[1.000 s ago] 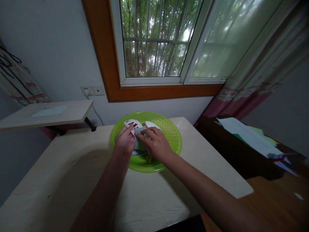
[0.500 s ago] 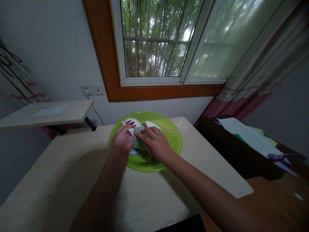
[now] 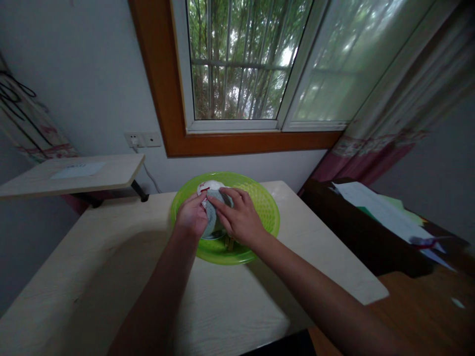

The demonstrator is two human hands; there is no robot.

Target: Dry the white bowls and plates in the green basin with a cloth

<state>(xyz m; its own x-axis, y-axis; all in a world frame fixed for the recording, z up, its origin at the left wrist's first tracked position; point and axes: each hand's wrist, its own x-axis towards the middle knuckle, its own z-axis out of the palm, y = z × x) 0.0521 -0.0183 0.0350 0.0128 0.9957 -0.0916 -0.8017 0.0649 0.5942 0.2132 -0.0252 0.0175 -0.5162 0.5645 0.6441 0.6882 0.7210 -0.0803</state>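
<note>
Over the green plastic basket (image 3: 265,207), my left hand (image 3: 192,216) grips a white dish with red markings (image 3: 211,185) by its near left side; whether it is a bowl or a plate I cannot tell. My right hand (image 3: 239,217) pinches a grey-green cloth (image 3: 212,217) that lies against the dish and hangs between both hands. Its fingers cover part of the dish. Below the cloth, the rim of another dish shows inside the basket. Small yellowish wooden pieces (image 3: 229,242) lie beside it, partly hidden by my right hand.
The basket stands on a pale wooden table (image 3: 230,301). A raised shelf (image 3: 74,173) with a paper on it is at the left. Wall sockets (image 3: 143,139) with a plugged cable are behind. Papers (image 3: 382,210) lie on a dark cabinet at the right, beyond the table edge.
The white dish has turned and shifted slightly right in my left hand. The cloth has bunched and folded over, and my right hand has moved a little with it.
</note>
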